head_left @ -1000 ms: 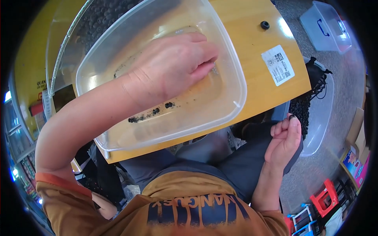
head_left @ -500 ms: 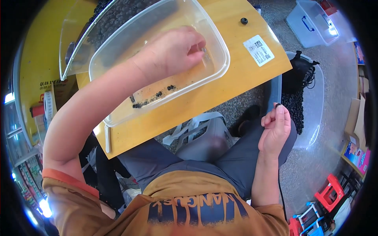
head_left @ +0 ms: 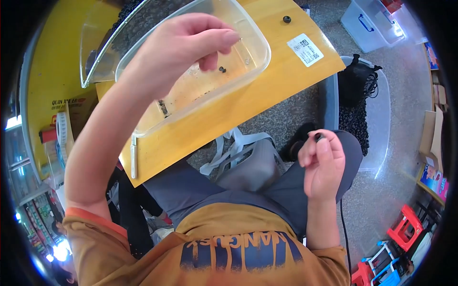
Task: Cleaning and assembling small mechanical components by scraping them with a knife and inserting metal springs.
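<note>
My left hand (head_left: 193,45) hangs over the clear plastic tray (head_left: 264,66) on the yellow table. Its thumb and index finger are pinched together, and whatever lies between them is too small to name. Below it, a small black piece (head_left: 222,70) and dark crumbs lie on the tray's floor. Above my right thigh, my right hand (head_left: 324,164) pinches a small round black part (head_left: 318,137) between thumb and fingers.
A clear bin heaped with black parts (head_left: 148,24) stands behind the tray. One black part (head_left: 286,19) and a white label (head_left: 305,49) lie on the table (head_left: 276,90), with a white-handled tool (head_left: 134,157) at its left edge. Right of it, a tub holds black parts (head_left: 352,124) and a black bag (head_left: 355,81).
My left hand has lifted up from inside the tray, with thumb and index finger pressed together. My right hand has come slightly inward and turned, still pinching the black part.
</note>
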The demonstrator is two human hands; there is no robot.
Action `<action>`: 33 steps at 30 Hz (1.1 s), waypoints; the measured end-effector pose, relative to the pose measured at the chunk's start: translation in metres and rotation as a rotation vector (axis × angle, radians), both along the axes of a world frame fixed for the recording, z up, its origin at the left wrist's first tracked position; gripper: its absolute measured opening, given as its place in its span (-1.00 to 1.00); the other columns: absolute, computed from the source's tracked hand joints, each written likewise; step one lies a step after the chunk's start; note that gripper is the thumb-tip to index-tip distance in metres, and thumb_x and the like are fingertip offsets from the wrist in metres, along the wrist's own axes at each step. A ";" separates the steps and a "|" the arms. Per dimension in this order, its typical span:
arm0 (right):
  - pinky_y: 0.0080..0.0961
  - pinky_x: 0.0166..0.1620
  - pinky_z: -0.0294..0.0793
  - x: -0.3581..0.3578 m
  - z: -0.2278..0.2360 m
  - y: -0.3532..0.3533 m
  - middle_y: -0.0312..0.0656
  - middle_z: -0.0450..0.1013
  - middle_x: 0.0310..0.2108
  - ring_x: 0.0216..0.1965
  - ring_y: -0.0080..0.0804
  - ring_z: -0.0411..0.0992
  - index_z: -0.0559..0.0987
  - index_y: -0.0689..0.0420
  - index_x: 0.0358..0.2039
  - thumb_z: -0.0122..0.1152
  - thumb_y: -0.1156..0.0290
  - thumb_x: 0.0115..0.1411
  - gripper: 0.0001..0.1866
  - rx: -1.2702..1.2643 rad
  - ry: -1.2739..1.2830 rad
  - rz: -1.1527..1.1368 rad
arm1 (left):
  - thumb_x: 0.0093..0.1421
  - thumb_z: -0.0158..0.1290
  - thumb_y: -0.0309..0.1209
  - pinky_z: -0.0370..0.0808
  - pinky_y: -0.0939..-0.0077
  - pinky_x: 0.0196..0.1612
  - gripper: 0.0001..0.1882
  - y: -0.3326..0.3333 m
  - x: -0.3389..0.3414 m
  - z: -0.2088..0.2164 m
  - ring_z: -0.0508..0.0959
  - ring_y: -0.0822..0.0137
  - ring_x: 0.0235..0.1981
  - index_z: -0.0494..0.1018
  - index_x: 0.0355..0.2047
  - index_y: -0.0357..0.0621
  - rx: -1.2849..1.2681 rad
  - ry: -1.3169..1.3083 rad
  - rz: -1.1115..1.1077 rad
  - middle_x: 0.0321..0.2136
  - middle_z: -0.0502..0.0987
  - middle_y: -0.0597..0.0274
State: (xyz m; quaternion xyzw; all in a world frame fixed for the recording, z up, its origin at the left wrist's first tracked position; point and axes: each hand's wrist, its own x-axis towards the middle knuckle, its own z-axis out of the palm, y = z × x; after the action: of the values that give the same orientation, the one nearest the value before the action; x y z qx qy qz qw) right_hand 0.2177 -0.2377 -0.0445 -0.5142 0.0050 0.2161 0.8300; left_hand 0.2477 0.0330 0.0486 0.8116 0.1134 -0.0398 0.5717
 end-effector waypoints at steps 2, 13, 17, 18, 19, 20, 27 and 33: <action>-0.68 -0.59 0.16 -0.012 0.019 0.008 -0.31 0.22 -0.61 -0.65 -0.60 0.17 0.38 0.27 -0.31 0.00 0.30 0.17 -0.74 0.095 0.030 0.083 | 0.10 0.02 -0.35 0.28 0.64 -0.60 -0.79 -0.016 -0.025 0.012 0.37 0.55 -0.64 0.42 -0.35 -0.26 -0.235 0.023 -0.008 -0.60 0.44 0.28; -0.69 -0.56 0.19 -0.045 0.068 0.030 -0.29 0.23 -0.56 -0.63 -0.61 0.19 0.37 0.26 -0.35 0.06 0.20 0.14 -0.67 0.314 0.162 0.351 | 0.08 0.07 -0.35 0.31 0.73 -0.56 -0.79 -0.066 -0.104 -0.004 0.34 0.55 -0.65 0.46 -0.33 -0.25 -1.069 0.045 -0.025 -0.56 0.46 0.27; -0.70 -0.55 0.19 -0.051 0.071 0.028 -0.31 0.25 -0.57 -0.62 -0.62 0.20 0.38 0.24 -0.34 0.05 0.21 0.15 -0.69 0.317 0.194 0.351 | 0.08 0.07 -0.36 0.32 0.73 -0.56 -0.79 -0.072 -0.112 -0.004 0.34 0.55 -0.65 0.45 -0.34 -0.25 -1.078 0.039 -0.012 -0.54 0.46 0.27; -0.70 -0.55 0.19 -0.052 0.071 0.027 -0.31 0.26 -0.58 -0.62 -0.62 0.20 0.38 0.24 -0.34 0.05 0.22 0.15 -0.70 0.323 0.199 0.350 | 0.08 0.07 -0.37 0.32 0.74 -0.56 -0.80 -0.073 -0.113 -0.003 0.35 0.55 -0.63 0.45 -0.35 -0.25 -1.074 0.036 -0.021 -0.53 0.47 0.27; -0.70 -0.55 0.19 -0.052 0.072 0.026 -0.31 0.26 -0.58 -0.62 -0.62 0.20 0.38 0.24 -0.34 0.05 0.22 0.15 -0.70 0.326 0.198 0.350 | 0.07 0.08 -0.39 0.32 0.74 -0.55 -0.82 -0.075 -0.114 -0.002 0.35 0.56 -0.62 0.45 -0.35 -0.24 -1.069 0.034 -0.030 -0.52 0.47 0.27; -0.70 -0.55 0.19 -0.052 0.072 0.024 -0.32 0.26 -0.58 -0.62 -0.62 0.20 0.38 0.23 -0.33 0.05 0.22 0.15 -0.70 0.320 0.196 0.355 | 0.07 0.08 -0.39 0.32 0.74 -0.55 -0.82 -0.077 -0.115 -0.001 0.35 0.56 -0.62 0.45 -0.35 -0.24 -1.067 0.036 -0.033 -0.52 0.47 0.27; -0.71 -0.56 0.21 -0.057 0.071 0.018 -0.32 0.30 -0.58 -0.61 -0.63 0.22 0.39 0.22 -0.32 0.07 0.25 0.13 -0.72 0.306 0.190 0.376 | 0.03 0.10 -0.53 0.34 0.75 -0.51 -0.87 -0.081 -0.123 0.017 0.41 0.56 -0.55 0.47 -0.37 -0.28 -0.417 -0.145 -0.109 -0.49 0.48 0.27; -0.74 -0.54 0.24 -0.058 0.063 0.010 -0.27 0.35 -0.49 -0.60 -0.66 0.23 0.39 0.25 -0.32 0.11 0.24 0.12 -0.69 0.336 0.171 0.397 | -0.12 0.17 -0.53 0.36 0.62 -0.48 -0.83 -0.090 -0.120 0.028 0.45 0.37 -0.54 0.49 -0.46 -0.27 0.175 -0.410 -0.287 -0.58 0.48 0.22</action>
State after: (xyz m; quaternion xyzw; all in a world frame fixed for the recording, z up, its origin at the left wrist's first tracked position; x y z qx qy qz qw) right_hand 0.1596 -0.2277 0.0187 -0.3400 -0.0619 0.4149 0.8417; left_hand 0.1277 -0.0567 0.0763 0.8568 -0.1180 0.0546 0.4990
